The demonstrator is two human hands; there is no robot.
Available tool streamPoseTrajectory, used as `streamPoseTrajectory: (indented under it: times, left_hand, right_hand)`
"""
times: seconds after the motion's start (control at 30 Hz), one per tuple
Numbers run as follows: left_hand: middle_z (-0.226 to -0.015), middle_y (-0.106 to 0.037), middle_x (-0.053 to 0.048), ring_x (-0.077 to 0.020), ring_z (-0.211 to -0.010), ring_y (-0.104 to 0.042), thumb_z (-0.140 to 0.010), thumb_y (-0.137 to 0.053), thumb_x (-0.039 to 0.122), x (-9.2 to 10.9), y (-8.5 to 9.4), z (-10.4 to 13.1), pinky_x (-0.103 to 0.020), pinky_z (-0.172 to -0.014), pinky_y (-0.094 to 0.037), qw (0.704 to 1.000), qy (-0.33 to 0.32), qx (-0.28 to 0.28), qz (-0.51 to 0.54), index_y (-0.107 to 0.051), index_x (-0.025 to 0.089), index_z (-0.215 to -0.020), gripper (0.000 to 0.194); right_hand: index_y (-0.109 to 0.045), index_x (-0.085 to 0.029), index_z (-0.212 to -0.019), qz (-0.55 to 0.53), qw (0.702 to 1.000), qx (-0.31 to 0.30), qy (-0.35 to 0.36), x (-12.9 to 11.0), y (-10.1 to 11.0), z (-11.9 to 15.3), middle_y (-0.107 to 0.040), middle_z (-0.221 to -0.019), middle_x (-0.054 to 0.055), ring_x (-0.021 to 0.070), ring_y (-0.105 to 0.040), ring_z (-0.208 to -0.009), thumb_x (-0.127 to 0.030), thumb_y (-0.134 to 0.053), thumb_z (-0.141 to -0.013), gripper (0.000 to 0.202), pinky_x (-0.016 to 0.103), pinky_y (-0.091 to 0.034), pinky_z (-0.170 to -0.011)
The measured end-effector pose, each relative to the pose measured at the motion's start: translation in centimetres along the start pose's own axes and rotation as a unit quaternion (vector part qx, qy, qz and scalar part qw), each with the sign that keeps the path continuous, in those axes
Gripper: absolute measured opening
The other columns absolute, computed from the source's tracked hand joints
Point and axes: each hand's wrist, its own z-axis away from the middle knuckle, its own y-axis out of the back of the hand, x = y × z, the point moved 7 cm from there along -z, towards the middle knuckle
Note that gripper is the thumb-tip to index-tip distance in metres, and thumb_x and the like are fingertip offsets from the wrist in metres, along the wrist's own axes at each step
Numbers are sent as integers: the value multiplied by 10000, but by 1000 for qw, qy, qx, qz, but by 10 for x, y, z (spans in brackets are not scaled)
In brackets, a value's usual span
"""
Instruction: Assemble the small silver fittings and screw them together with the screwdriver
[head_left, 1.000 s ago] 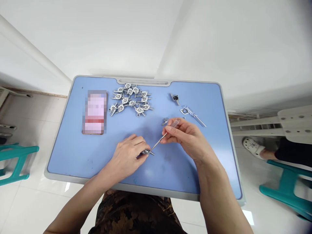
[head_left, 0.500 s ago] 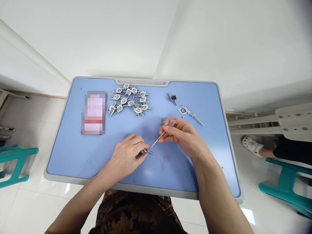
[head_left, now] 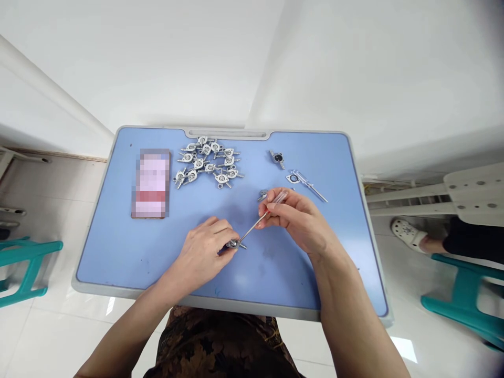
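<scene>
My left hand (head_left: 208,247) is closed around a small metal valve (head_left: 233,244), low over the front middle of the blue table; its outlet stub sticks out past my fingertips. In my right hand (head_left: 291,212) is a screwdriver (head_left: 252,227) with a clear handle, pinched between thumb and fingers. The shaft slants down to the left, and its tip meets the valve. Partly hidden behind my right fingers lies another small metal piece (head_left: 262,195). Much of the held valve is covered by my left hand.
Several similar metal valves (head_left: 210,168) lie grouped at the back. A phone (head_left: 151,184) with a blurred screen rests at left. At back right are a valve with a black centre (head_left: 277,158), a flat plate (head_left: 293,179) and a second screwdriver (head_left: 313,188). A person's shoe (head_left: 407,234) shows right.
The camera view has shifted slightly. My right hand has turned the screwdriver a little, its tip still at the valve. My left hand keeps its hold in nearly the same place.
</scene>
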Motion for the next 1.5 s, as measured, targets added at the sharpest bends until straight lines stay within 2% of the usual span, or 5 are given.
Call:
streamPoseTrajectory:
  times: [1.5]
  left_hand:
    - [-849, -661, 4, -152, -782, -554, -839, -601, 102, 0, 1, 0, -267, -656, -410, 1000, 1, 3, 3, -659, 214, -883, 133]
  right_hand:
    - [-530, -213, -760, 6, 1000, 18, -3, -1, 4, -1, -626, -694, -18, 147, -637, -579, -240, -663, -749, 136, 334, -566, -622]
